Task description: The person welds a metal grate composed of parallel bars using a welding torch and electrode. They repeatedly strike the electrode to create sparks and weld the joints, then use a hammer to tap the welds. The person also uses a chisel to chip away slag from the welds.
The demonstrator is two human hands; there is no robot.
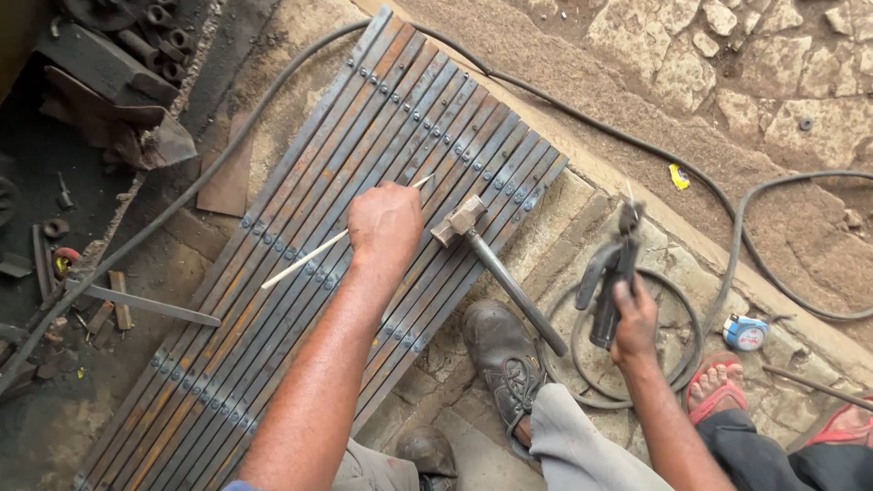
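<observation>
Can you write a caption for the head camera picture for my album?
Left hand holds a thin rod over metal bars.

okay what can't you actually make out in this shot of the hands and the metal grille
All in the head view:
- Left hand: its fingers are hidden behind its own back, so the grip on the thin rod is unseen.
- Metal grille: its near end is cut off by the bottom edge and covered by the left forearm.
- Electrode holder in the right hand: its tip is too small to read.

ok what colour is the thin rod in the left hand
Pale, off-white; the thin rod runs through the left hand over the metal bars. Head view.
</observation>
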